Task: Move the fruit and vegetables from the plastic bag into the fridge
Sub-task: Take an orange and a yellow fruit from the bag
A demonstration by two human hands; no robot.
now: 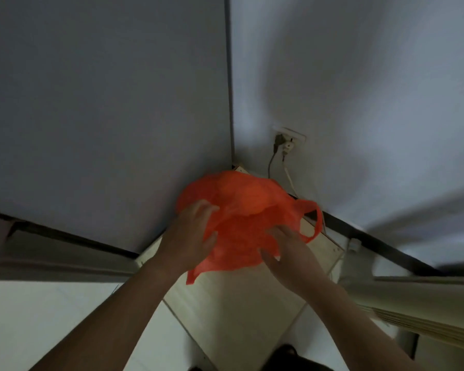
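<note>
Orange plastic bag slumped on pale surface in wall corner, long axis approx. near-left to far-right, one handle loop sticking out to the right; mouth direction unclear. Rounded bulge at back end w/ contents not identifiable through the plastic, frame dim & blurred. Left hand grips bag's left side btwn curved fingers & thumb; right hand pinches a near fold, fingertips partly hidden in plastic.
</note>
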